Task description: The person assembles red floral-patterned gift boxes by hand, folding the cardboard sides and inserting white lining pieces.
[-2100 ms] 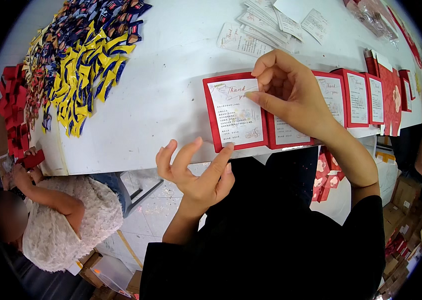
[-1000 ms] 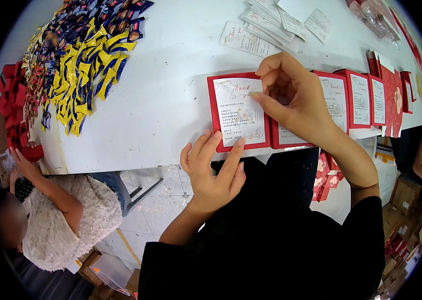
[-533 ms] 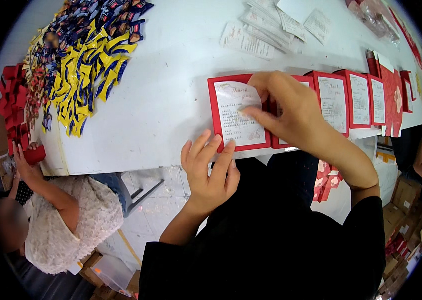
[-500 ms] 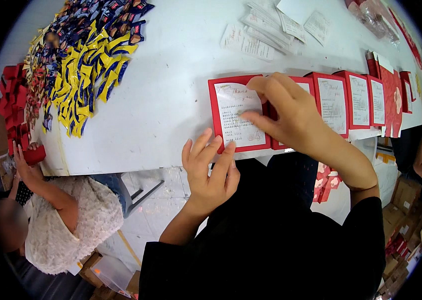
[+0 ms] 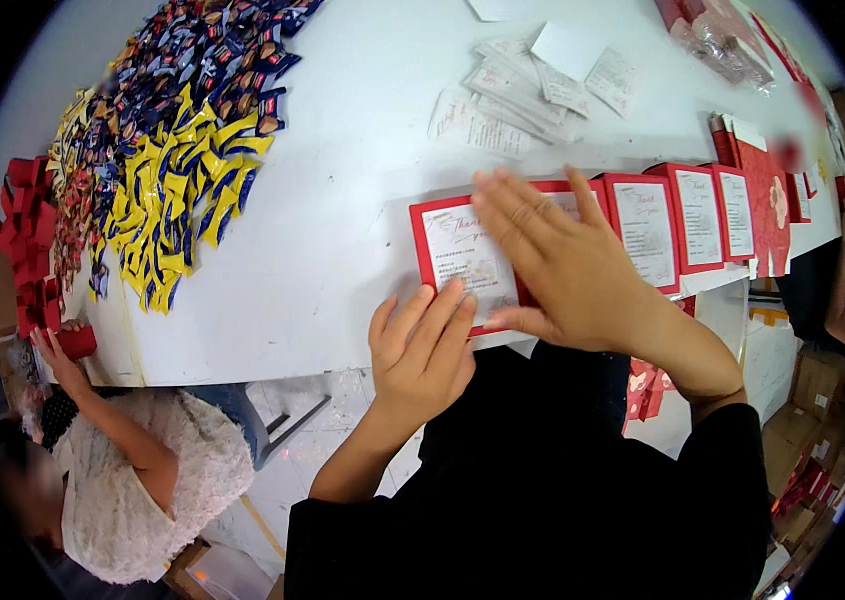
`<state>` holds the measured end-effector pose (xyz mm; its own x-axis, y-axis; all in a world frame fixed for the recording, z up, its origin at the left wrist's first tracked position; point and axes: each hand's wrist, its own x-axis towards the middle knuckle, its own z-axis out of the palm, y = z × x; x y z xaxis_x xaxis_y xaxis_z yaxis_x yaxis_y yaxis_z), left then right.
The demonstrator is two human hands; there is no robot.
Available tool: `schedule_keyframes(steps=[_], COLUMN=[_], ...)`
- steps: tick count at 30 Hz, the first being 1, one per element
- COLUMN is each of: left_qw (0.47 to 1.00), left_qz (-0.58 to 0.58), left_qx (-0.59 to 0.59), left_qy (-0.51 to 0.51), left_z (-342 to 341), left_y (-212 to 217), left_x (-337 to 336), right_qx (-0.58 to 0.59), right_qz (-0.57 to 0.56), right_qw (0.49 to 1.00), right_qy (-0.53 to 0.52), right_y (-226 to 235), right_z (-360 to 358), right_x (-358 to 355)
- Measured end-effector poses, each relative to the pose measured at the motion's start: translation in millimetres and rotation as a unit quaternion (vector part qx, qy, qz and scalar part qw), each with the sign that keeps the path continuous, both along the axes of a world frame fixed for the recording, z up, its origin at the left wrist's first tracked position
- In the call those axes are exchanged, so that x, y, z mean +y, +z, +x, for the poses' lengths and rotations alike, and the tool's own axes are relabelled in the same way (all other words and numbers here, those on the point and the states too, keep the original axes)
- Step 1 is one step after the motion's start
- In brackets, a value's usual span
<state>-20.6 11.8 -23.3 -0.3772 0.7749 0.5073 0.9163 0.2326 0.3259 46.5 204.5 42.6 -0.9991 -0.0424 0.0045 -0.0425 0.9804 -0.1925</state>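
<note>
Red-bordered card (image 5: 458,262) lies at the white table (image 5: 343,220) edge. Left hand (image 5: 423,350) presses its lower edge, fingers together and flat; right hand (image 5: 568,265) lies spread across it.

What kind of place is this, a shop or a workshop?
Probably a hand-packing workroom: a long white table carries a row of red-bordered printed cards, a heap of yellow and blue wrapped sweets, and brown cardboard boxes stand on the floor.

top: black | sleeves: long, pushed up forearms | hands: bare
</note>
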Motion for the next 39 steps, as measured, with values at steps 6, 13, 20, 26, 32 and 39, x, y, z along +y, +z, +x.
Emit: schedule_keyframes(steps=[6,13,20,26,32,39], left_qw=[1.000,0.997,0.993,0.962,0.964,0.970], left_qz=[-0.007,-0.053,-0.109,-0.260,-0.261,-0.237], left_qx=[-0.010,-0.052,-0.028,-0.053,-0.005,0.019], left_qy=[0.008,-0.004,-0.044,-0.055,-0.052,-0.040], left_z=[2.0,3.0,-5.4,-1.0,6.5,5.8], left_y=[6.1,16.2,61.2,82.7,78.9,69.4], left_x=[3.2,-3.8,20.7,65.5,76.9,80.8], right_qx=[0.021,-0.017,-0.126,-0.079,-0.030,0.025], right_qz=[-0.004,-0.079,0.042,0.027,0.035,0.064], right_qw=[1.000,0.996,0.979,0.994,0.998,0.996], right_qy=[0.009,-0.025,-0.156,-0.076,-0.041,-0.062], right_y=[-5.2,34.6,46.6,21.8,13.8,33.8], right_z=[9.0,64.7,135.5,135.4,130.2,144.6], right_x=[-3.8,70.8,167.8,175.7,177.4,180.1])
